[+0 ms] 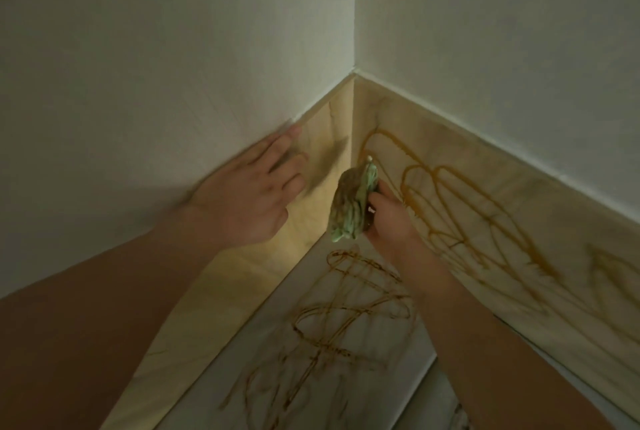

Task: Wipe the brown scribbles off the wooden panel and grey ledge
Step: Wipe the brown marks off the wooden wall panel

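Brown scribbles loop across the right wooden panel that runs from the corner to the right edge. More brown scribbles cover the grey ledge below it. My right hand grips a crumpled green cloth, stained brown, and holds it near the corner against the right panel. My left hand lies flat with straight fingers on the left wooden panel and the wall's lower edge, holding nothing.
White walls meet in a corner above the panels. A lower grey surface shows past the ledge's front edge at the bottom right.
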`<control>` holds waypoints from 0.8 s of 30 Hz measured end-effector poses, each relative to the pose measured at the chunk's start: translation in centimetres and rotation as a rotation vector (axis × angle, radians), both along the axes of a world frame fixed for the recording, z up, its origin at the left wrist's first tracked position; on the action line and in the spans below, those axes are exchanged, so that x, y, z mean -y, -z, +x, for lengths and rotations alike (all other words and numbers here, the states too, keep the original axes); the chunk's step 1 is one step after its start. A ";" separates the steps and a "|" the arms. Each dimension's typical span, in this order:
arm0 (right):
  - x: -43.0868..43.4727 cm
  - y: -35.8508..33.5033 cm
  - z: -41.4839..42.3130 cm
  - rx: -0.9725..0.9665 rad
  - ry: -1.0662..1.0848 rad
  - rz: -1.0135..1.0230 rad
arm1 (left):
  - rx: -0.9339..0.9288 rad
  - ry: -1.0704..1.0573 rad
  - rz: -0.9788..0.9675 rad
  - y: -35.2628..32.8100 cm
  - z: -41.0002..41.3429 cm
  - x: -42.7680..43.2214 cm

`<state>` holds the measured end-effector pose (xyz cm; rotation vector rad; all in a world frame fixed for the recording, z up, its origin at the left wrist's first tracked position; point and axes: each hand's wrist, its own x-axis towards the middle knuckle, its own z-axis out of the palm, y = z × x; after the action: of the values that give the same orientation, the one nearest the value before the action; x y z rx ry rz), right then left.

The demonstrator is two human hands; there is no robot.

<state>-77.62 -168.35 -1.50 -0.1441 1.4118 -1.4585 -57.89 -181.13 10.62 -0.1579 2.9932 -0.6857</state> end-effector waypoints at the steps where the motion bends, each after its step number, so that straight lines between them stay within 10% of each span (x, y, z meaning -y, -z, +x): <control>1: -0.9 -0.6 -0.3 0.040 0.014 -0.007 | 0.007 -0.005 0.012 0.0 0.0 0.0; 10: -8.9 -5.3 -0.2 0.022 -0.024 0.036 | -0.223 -0.221 0.349 -0.3 -1.4 -3.3; 16: -13.5 -8.2 0.9 -0.165 -0.063 0.050 | -0.430 -0.690 1.475 1.1 -3.8 -14.1; 24: -14.7 -12.9 0.4 -0.423 -0.178 0.124 | -0.754 -0.927 1.968 1.5 -4.4 -18.6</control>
<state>-77.18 -153.62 11.40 -0.5111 1.7748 -1.2324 -62.31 -162.55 9.15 -1.4657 1.9635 2.4342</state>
